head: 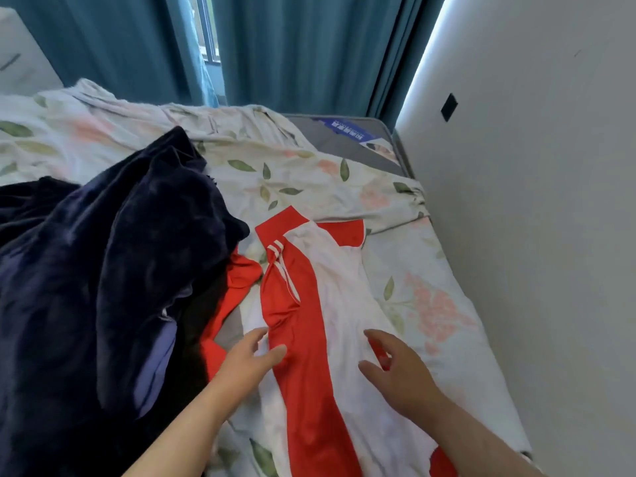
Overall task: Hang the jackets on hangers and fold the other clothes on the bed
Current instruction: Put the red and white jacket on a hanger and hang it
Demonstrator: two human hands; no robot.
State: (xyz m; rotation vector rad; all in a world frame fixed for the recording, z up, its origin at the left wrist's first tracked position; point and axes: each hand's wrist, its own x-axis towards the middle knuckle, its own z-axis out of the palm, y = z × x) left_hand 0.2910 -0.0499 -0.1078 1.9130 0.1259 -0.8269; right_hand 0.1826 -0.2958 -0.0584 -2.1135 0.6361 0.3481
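A red and white garment (309,304) with white stripes lies spread lengthwise on the floral bed sheet (275,166). My left hand (251,359) hovers at the garment's left side, fingers relaxed and spread, thumb near the red panel. My right hand (395,366) is over the white part on the right, fingers loosely curved and holding nothing. A heap of dark navy velvety clothing (120,270) sits on the left of the bed and overlaps part of the red cloth.
A white wall (550,201) runs close along the bed's right edge. Teal curtains (292,53) hang behind the bed's far end. A bare mattress corner with a blue label (347,130) shows at the back right.
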